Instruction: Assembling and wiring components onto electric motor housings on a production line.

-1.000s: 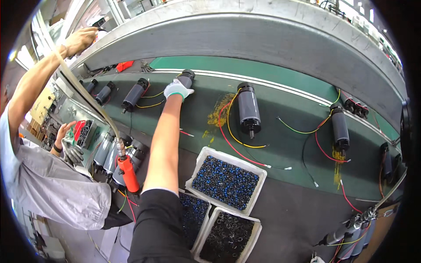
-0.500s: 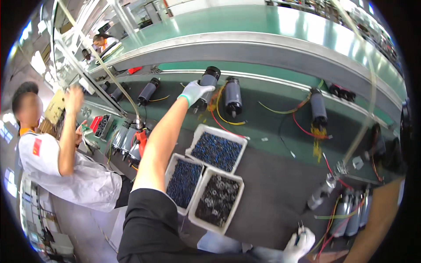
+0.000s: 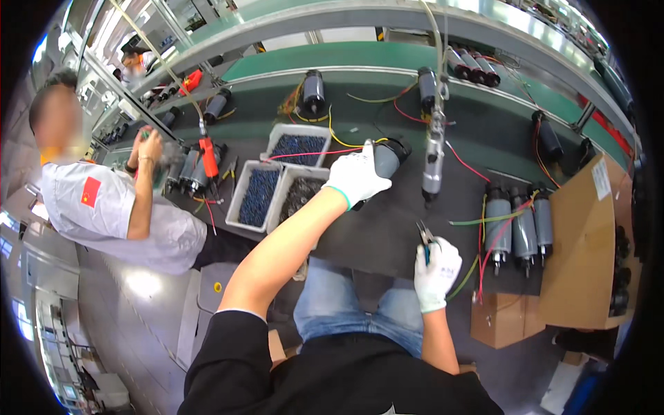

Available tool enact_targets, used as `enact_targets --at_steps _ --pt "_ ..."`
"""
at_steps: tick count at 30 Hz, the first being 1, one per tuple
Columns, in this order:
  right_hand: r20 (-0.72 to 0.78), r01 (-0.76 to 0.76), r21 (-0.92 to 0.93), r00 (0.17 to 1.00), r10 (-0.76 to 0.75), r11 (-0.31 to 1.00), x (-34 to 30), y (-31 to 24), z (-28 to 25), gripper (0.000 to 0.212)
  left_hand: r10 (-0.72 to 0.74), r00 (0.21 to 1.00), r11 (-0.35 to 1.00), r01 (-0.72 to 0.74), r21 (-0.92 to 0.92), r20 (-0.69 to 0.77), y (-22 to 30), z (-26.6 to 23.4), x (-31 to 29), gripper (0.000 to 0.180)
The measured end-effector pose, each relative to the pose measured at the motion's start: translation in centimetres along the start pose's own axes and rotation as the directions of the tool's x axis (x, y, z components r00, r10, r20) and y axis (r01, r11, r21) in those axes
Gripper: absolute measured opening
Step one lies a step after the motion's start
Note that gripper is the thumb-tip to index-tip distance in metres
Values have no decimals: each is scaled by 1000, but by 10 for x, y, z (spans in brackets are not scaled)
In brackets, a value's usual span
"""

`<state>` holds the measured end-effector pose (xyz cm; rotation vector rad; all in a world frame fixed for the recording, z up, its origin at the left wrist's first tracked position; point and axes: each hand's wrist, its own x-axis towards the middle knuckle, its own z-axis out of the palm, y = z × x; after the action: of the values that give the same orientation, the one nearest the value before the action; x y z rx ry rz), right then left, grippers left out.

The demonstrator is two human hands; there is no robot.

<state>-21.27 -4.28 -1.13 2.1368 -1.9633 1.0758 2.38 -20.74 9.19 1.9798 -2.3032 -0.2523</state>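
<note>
In a white glove, my left hand [image 3: 356, 176] is closed around a grey cylindrical motor [image 3: 386, 160] with a black end cap, tilted above the dark work mat. Red and yellow wires trail from the motor to the left, over the parts trays. My right hand [image 3: 438, 272], also gloved, grips a small pair of pliers [image 3: 426, 235] near the front edge of the mat, jaws pointing up and away. Between the motor and the standing motors hangs a clear-bodied power screwdriver [image 3: 433, 155]. White trays of small blue-black parts [image 3: 253, 197] and dark ring-like parts [image 3: 301, 194] lie left of the motor.
Several grey motors [image 3: 523, 232] stand at the right beside a cardboard box [image 3: 577, 242]. More motors [image 3: 313, 93] sit along the green conveyor behind. To the left hang a red power screwdriver [image 3: 209, 159] and a co-worker in a white shirt [image 3: 131, 214] works there.
My left hand has brought the motor from the conveyor toward me, over the mat. My right hand still holds the pliers. The view has shifted, showing more of the right side.
</note>
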Motion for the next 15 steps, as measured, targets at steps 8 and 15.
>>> enact_targets --at_steps 8,15 --pt "-33 -37 -56 999 35 998 3 3 1 25 -301 953 951 298 -86 -25 25 73 -14 117" --pt "87 48 -94 995 -40 994 9 20 -13 40 -74 988 995 65 -69 -139 21 76 -128 104"
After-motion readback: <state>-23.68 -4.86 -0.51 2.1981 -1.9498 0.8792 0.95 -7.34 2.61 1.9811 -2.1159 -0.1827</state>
